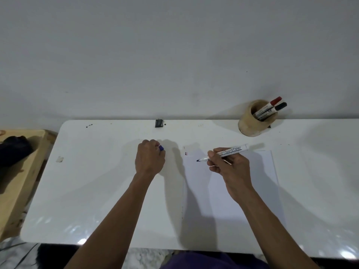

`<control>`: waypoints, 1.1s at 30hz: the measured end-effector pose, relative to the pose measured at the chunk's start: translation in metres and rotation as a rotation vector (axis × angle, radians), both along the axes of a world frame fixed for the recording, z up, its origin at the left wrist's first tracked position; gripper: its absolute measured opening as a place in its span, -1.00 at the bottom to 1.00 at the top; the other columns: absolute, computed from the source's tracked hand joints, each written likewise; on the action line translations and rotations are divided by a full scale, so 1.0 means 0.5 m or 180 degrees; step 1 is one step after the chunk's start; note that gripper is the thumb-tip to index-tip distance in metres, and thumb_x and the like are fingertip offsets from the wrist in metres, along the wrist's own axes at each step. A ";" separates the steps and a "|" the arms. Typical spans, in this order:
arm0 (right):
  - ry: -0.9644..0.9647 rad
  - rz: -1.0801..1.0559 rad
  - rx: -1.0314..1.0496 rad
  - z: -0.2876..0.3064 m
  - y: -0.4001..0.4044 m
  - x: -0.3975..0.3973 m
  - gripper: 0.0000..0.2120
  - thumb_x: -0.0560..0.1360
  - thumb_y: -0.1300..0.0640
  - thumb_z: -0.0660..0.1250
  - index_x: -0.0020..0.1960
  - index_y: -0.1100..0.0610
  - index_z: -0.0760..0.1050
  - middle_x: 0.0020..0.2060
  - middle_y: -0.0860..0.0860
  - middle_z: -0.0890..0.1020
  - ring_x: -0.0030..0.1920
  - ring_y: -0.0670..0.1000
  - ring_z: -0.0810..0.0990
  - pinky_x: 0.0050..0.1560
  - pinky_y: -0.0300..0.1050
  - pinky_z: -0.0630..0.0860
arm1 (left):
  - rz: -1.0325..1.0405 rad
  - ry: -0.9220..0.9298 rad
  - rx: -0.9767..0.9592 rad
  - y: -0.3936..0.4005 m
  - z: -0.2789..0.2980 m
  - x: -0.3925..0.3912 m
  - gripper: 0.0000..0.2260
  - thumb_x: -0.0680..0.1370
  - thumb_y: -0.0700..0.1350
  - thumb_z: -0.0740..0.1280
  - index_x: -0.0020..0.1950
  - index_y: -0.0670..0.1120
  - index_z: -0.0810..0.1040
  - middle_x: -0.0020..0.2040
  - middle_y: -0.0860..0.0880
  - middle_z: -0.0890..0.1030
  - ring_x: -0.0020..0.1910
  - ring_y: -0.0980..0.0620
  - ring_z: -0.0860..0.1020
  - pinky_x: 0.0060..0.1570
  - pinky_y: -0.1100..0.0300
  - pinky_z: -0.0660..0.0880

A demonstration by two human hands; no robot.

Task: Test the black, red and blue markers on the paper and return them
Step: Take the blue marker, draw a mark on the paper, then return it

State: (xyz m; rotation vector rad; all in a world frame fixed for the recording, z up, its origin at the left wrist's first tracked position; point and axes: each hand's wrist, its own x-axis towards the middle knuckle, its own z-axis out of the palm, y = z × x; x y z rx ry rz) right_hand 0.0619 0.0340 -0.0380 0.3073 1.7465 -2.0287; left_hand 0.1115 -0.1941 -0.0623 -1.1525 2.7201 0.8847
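Observation:
My right hand [229, 164] grips the uncapped blue marker [231, 151], its blue tip pointing left just above the upper left part of the white paper [252, 183]. Small dark and red strokes [186, 153] sit near the paper's top left corner. Left of the paper, my left hand [149, 157] is closed on the blue cap [161, 148], which peeks out between the fingers. The red marker [269, 105] and the black marker [274, 110] stand capped in the wooden cup [250, 125] at the back right.
The white table [97, 191] meets a pale wall behind. A small black object [159, 123] lies at the table's back edge. A scrap of tape [59, 159] sticks near the left side. A wooden bench [23, 171] with a dark item stands to the left.

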 end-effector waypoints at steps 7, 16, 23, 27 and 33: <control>0.0244 0.0020 0.0101 -0.023 0.000 0.003 -0.80 0.39 0.35 0.58 -0.18 0.19 0.57 -0.27 0.10 0.67 -0.30 0.03 0.66 -0.24 -0.13 0.64 | 0.0053 0.0763 -0.0459 0.082 0.001 0.122 -0.66 0.53 0.08 0.38 0.22 -0.06 0.47 0.17 -0.08 0.55 0.18 -0.13 0.49 0.03 -0.01 0.51; 0.0923 0.0629 0.0599 -0.072 -0.032 -0.025 -0.87 0.40 0.30 0.58 -0.14 0.14 0.66 -0.18 0.10 0.75 -0.18 0.20 0.73 -0.13 0.11 0.67 | -0.1726 0.0024 -0.1213 0.127 -0.083 0.159 -0.45 0.62 0.28 0.06 0.56 0.09 0.26 0.59 -0.10 0.28 0.59 -0.14 0.21 0.48 -0.26 0.19; 0.1025 0.0659 0.0853 -0.109 -0.064 -0.050 -0.84 0.39 0.23 0.58 -0.23 0.24 0.61 -0.29 0.18 0.73 -0.24 0.24 0.72 -0.27 0.13 0.64 | -0.1678 0.0088 -0.1465 0.126 -0.101 0.164 -0.44 0.61 0.29 0.13 0.57 0.11 0.27 0.59 -0.11 0.28 0.60 -0.13 0.20 0.49 -0.27 0.16; 0.1015 0.0653 0.0895 -0.120 -0.065 -0.050 -0.83 0.40 0.27 0.57 -0.24 0.28 0.59 -0.30 0.19 0.72 -0.26 0.24 0.71 -0.30 0.03 0.60 | -0.1619 0.0252 -0.1538 0.125 -0.104 0.162 -0.44 0.59 0.29 0.17 0.55 0.10 0.32 0.58 -0.11 0.32 0.59 -0.12 0.23 0.48 -0.26 0.18; 0.1028 0.0684 0.0977 -0.125 -0.068 -0.054 -0.85 0.40 0.24 0.58 -0.23 0.23 0.61 -0.28 0.15 0.73 -0.24 0.21 0.73 -0.24 0.17 0.66 | -0.1551 0.0390 -0.1600 0.126 -0.111 0.161 -0.44 0.58 0.29 0.19 0.54 0.11 0.34 0.57 -0.10 0.33 0.59 -0.12 0.24 0.48 -0.27 0.19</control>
